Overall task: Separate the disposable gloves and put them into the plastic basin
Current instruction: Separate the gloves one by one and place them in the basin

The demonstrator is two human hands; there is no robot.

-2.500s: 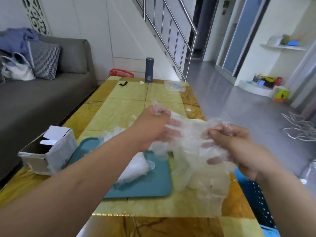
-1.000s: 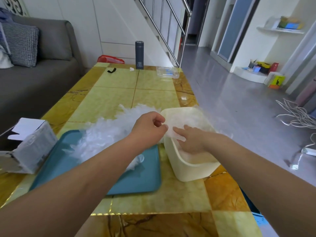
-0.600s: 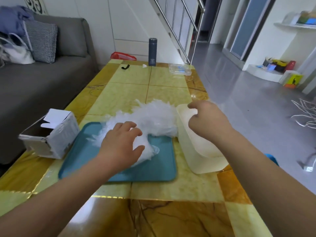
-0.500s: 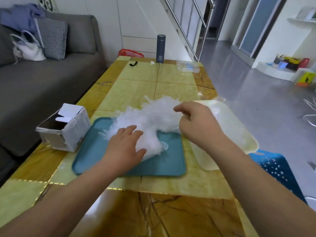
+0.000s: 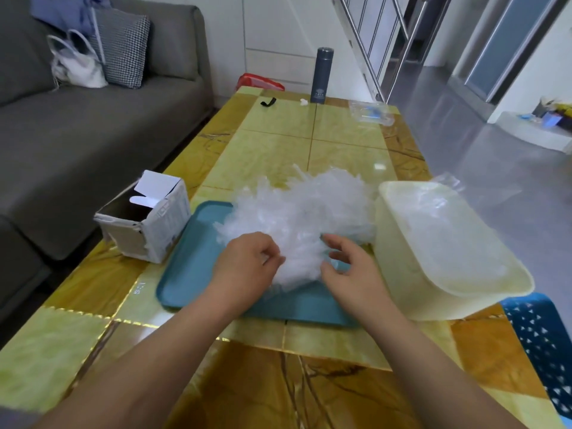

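Centrally, crinkly clear gloves (image 5: 306, 218) on smooth teal tray (image 5: 192, 267) beside rounded cream basin (image 5: 402, 283).

Bare forearms (image 5: 173, 351) run to a bare left hand (image 5: 244, 269) and right hand (image 5: 353, 274).

I can't pick out single gloves in the pile (image 5: 303, 218); it reads as one white tangle, and it hides the middle of the tray (image 5: 192, 267). The left hand (image 5: 247, 269) has its fingers (image 5: 270, 253) curled at the pile's near edge, but I can't tell whether they pinch a sheet. The same goes for the right hand (image 5: 353, 274). Both forearms run off the bottom edge. The count of gloves in the basin (image 5: 399, 274) is unclear. A blue perforated thing (image 5: 538, 335) is cut by the right edge. Print on the box (image 5: 167, 218) and flask (image 5: 322, 72) is too small to read.
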